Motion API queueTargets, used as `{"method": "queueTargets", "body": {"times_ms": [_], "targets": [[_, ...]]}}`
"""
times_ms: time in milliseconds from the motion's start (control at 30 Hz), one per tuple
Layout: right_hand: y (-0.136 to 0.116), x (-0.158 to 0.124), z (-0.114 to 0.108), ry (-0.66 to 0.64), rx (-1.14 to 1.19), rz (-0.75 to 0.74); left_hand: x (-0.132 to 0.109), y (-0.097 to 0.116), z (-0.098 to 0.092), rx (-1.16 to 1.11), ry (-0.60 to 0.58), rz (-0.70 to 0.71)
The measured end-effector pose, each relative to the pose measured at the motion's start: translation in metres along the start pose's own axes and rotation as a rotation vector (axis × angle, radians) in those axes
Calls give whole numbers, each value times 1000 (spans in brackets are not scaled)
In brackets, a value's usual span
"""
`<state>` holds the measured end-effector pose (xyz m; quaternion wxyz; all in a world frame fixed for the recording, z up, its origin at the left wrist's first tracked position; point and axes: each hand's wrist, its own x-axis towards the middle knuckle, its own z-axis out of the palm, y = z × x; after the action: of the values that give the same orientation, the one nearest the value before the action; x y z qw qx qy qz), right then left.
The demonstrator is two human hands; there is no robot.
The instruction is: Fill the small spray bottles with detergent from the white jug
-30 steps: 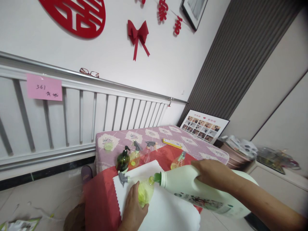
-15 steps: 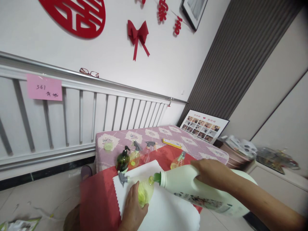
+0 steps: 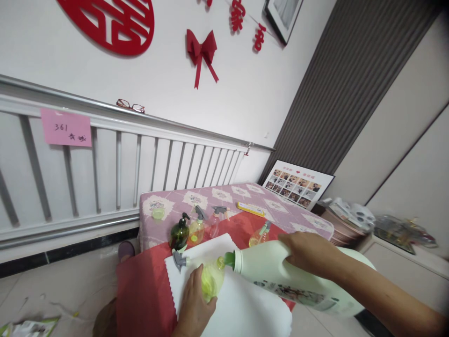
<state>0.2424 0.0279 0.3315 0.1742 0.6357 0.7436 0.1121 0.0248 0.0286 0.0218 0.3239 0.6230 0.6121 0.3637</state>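
Observation:
My left hand [image 3: 197, 299] is closed around a clear yellowish spray bottle [image 3: 212, 281] with its top off, tilted toward the right over a white mat [image 3: 242, 306]. A large pale green jug [image 3: 270, 269] lies nearly level in the air, with my right hand [image 3: 310, 252] closed on its upper side, where the handle is hidden. The jug's green spout [image 3: 229, 259] meets the spray bottle's mouth. A grey spray head [image 3: 180, 260] rests on the mat left of my left hand.
Behind the mat stand a dark green pump bottle [image 3: 179, 232], a yellow spray bottle [image 3: 196, 229], a pink spray bottle [image 3: 213, 224] and an amber spray bottle [image 3: 258, 235]. A yellow box [image 3: 250, 208] and a pale green lid [image 3: 158, 213] lie on the patterned tablecloth [image 3: 210, 193].

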Motion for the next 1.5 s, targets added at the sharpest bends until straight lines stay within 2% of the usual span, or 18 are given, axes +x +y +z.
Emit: {"method": "queueTargets", "body": {"times_ms": [1500], "targets": [[-1, -3, -1, 18, -6, -9, 0, -5, 3, 1, 0, 17]]}}
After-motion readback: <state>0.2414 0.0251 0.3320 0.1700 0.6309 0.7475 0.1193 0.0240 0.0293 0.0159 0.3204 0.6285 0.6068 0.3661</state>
